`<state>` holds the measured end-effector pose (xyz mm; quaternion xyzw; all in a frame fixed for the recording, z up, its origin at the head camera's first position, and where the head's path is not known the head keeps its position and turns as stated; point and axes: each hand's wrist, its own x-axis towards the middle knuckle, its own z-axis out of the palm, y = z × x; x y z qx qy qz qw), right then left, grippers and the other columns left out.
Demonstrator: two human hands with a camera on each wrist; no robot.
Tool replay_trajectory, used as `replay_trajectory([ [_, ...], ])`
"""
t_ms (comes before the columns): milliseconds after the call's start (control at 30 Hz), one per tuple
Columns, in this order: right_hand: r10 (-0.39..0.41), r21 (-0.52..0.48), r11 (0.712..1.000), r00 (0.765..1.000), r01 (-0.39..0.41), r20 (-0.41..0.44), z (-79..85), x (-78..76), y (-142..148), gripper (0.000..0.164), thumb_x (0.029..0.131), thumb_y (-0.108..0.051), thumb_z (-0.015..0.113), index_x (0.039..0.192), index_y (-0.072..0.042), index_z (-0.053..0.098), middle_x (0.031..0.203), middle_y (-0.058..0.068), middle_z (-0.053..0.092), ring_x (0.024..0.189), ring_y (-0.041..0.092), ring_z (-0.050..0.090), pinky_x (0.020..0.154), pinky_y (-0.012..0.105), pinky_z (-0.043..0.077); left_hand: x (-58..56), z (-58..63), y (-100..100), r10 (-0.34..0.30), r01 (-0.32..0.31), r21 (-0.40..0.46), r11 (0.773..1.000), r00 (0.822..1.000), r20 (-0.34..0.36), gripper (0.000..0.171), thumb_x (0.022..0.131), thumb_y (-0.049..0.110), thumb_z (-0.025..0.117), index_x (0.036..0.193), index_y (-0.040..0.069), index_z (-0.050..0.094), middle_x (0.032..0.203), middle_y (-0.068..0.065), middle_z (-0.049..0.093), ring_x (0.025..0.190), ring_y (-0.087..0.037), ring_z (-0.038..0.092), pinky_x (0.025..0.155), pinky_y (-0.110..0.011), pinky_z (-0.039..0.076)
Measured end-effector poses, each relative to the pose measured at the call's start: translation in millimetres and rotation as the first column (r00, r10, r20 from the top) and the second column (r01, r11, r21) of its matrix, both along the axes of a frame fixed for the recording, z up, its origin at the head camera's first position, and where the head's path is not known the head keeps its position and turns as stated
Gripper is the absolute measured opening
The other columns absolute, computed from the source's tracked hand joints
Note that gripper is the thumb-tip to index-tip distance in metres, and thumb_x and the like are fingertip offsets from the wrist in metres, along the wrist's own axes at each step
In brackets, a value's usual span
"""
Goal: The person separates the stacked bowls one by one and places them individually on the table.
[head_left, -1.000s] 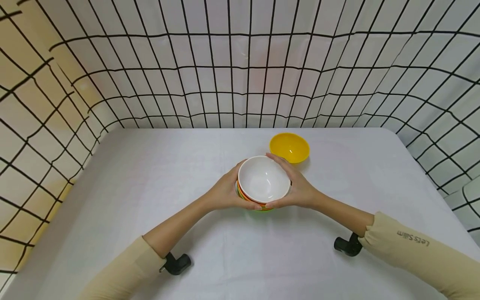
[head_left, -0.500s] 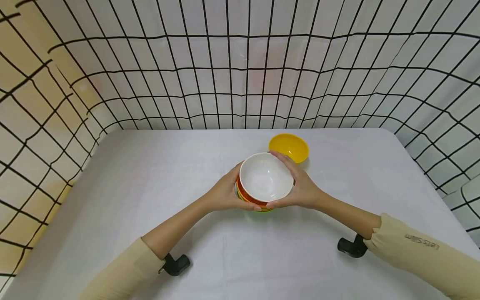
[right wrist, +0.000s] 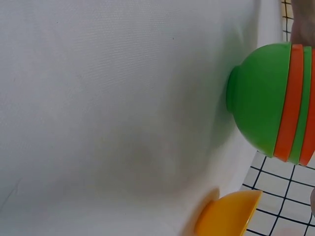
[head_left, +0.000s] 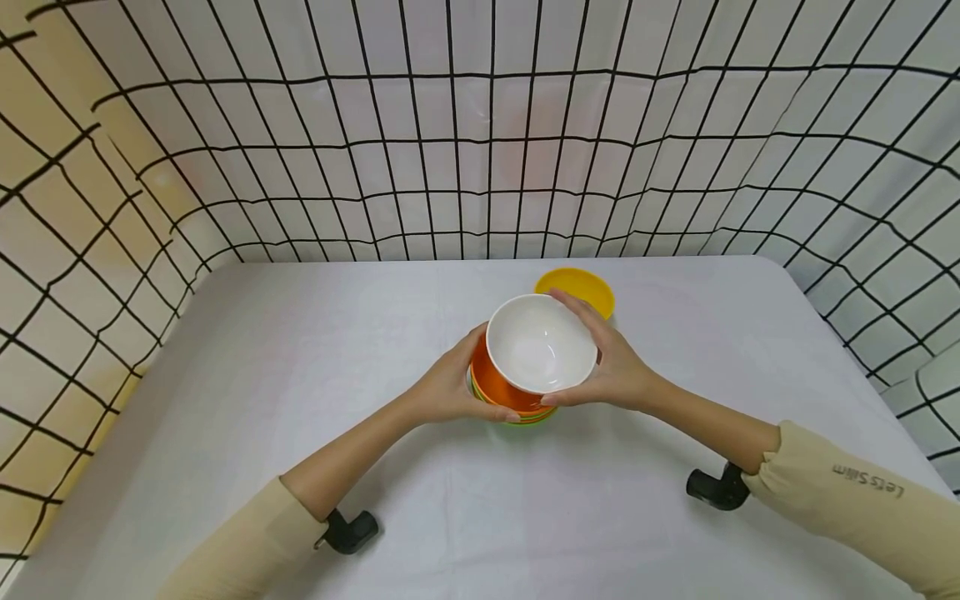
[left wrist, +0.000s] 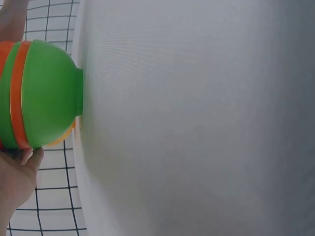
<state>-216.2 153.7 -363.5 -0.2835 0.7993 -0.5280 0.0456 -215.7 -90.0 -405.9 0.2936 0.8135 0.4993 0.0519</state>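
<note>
In the head view my right hand (head_left: 611, 367) grips a white bowl (head_left: 542, 343) by its rim and side, tilted above a stack of bowls. My left hand (head_left: 450, 383) holds the side of that stack, whose top is an orange bowl (head_left: 495, 383). Both wrist views show the stack side-on, orange and green rims alternating above a green bowl (left wrist: 51, 93) at the bottom. Its foot appears to stand on the table. Behind the white bowl, a yellow bowl (head_left: 581, 287) sits on the table, partly covered by my right hand and the white bowl.
A white cloth covers the table (head_left: 300, 333). Black wire grid panels (head_left: 480, 150) with white sheeting behind stand around its back and sides. Black devices (head_left: 348, 532) are strapped at both wrists, by the beige sleeves (head_left: 247, 542).
My right hand has raised the white bowl and shifted it right and back from the stack, uncovering more of the orange bowl. My left hand has stayed on the stack.
</note>
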Motion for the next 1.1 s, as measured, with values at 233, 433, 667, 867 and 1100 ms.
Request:
replay_trajectory([
  [233, -0.02, 0.005, 1.0, 1.0, 0.02, -0.012, 0.1, 1.2, 3.0, 0.109, 0.057, -0.009, 0.087, 0.145, -0.027, 0.025, 0.142, 0.001, 0.034, 0.118, 0.027, 0.041, 0.088, 0.046, 0.049, -1.0, 1.0, 1.0, -0.006, 0.006, -0.005, 1.0, 1.0, -0.008, 0.104, 0.057, 0.034, 0.088, 0.141, 0.026, 0.027, 0.133, 0.009, 0.042, 0.118, -0.007, 0.043, 0.098, -0.033, 0.041],
  [433, -0.043, 0.006, 0.999, 0.999, 0.043, -0.013, 3.0, 3.1, 5.3, 0.108, 0.057, -0.009, 0.087, 0.145, -0.027, 0.026, 0.142, 0.003, 0.035, 0.118, 0.027, 0.041, 0.087, 0.048, 0.049, 0.4, 1.7, 0.4, 0.004, -0.004, -0.025, 1.0, 1.0, 0.004, 0.103, 0.058, 0.034, 0.087, 0.14, 0.025, 0.026, 0.133, 0.009, 0.042, 0.117, -0.008, 0.043, 0.098, -0.034, 0.041],
  [667, -0.078, 0.013, 0.997, 0.997, 0.078, -0.024, 7.0, 2.6, 11.4, 0.108, 0.058, -0.008, 0.087, 0.145, -0.026, 0.026, 0.139, 0.005, 0.037, 0.116, 0.028, 0.042, 0.086, 0.049, 0.049, 1.0, 0.5, -0.6, 0.005, -0.004, -0.027, 1.0, 1.0, 0.029, 0.099, 0.059, 0.034, 0.087, 0.138, 0.027, 0.028, 0.13, 0.01, 0.043, 0.115, -0.008, 0.045, 0.095, -0.032, 0.044],
  [867, -0.099, 0.02, 0.995, 0.995, 0.099, -0.008, 11.7, 3.0, 15.4, 0.108, 0.059, -0.008, 0.086, 0.146, -0.028, 0.024, 0.142, 0.004, 0.033, 0.118, 0.029, 0.04, 0.086, 0.049, 0.049, 8.4, 11.6, -0.5, 0.001, 0.001, -0.029, 1.0, 0.999, 0.041, 0.098, 0.061, 0.027, 0.086, 0.14, 0.017, 0.028, 0.133, 0.001, 0.044, 0.118, -0.015, 0.045, 0.097, -0.036, 0.042],
  [1100, -0.123, 0.024, 0.992, 0.992, 0.123, 0.005, 13.9, 3.3, 19.3, 0.108, 0.059, -0.007, 0.086, 0.146, -0.029, 0.024, 0.142, 0.003, 0.032, 0.119, 0.029, 0.039, 0.087, 0.049, 0.048, 20.5, 39.5, 0.8, -0.033, 0.034, -0.016, 0.999, 0.996, 0.077, 0.095, 0.064, 0.018, 0.085, 0.139, 0.004, 0.028, 0.134, -0.012, 0.044, 0.119, -0.028, 0.045, 0.099, -0.043, 0.04],
])
